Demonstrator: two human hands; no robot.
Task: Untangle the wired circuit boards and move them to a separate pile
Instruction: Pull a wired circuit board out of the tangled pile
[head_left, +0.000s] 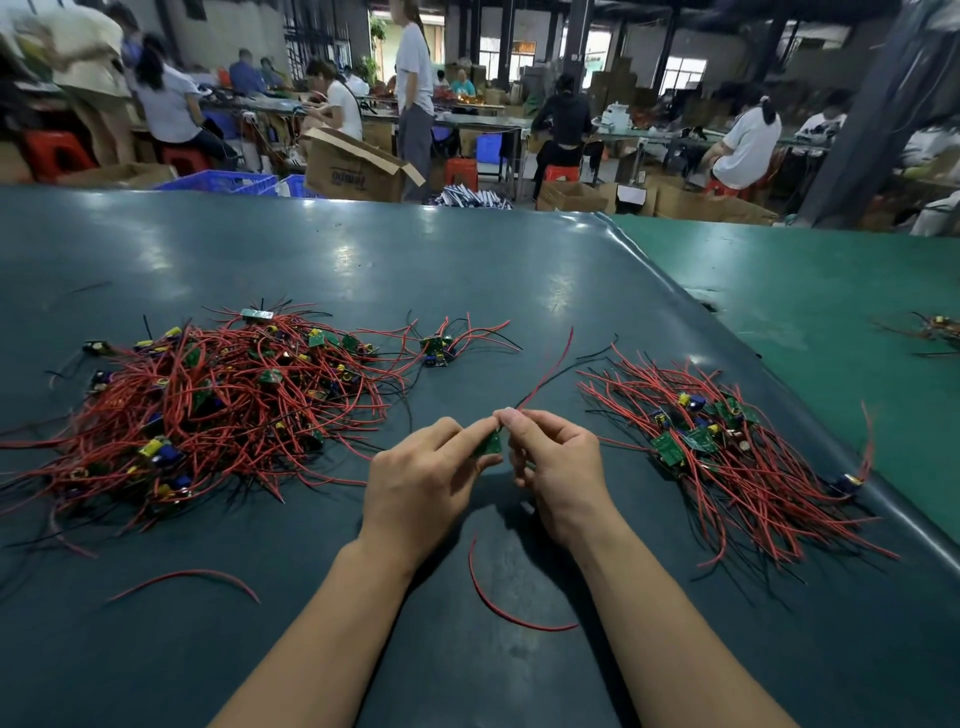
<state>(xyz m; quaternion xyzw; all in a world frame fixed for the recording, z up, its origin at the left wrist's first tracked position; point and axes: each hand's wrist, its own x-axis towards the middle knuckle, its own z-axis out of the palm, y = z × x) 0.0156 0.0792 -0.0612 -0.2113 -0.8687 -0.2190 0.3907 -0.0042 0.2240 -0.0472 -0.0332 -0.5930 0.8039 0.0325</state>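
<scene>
You hold one green circuit board (489, 443) above the table (467, 270), between the tangled pile (208, 400) on your left and the sorted pile (727, 452) on your right. Your left hand (421, 483) pinches its edge with curled fingers; your right hand (556, 467) pinches its red wire (550, 371) at the fingertips

Two hands work at the table's middle — the left hand (423, 475) and the right hand (558, 467) — with one circuit board (488, 444) pinched between them. Two heaps of wired boards lie on the mat: a large tangled pile (208, 405) and a smaller pile (727, 457). One small cluster (439, 348) sits apart, and two loose red wires (187, 577) (498, 605) lie near the arms — boards inside the heaps are too many to count.
</scene>
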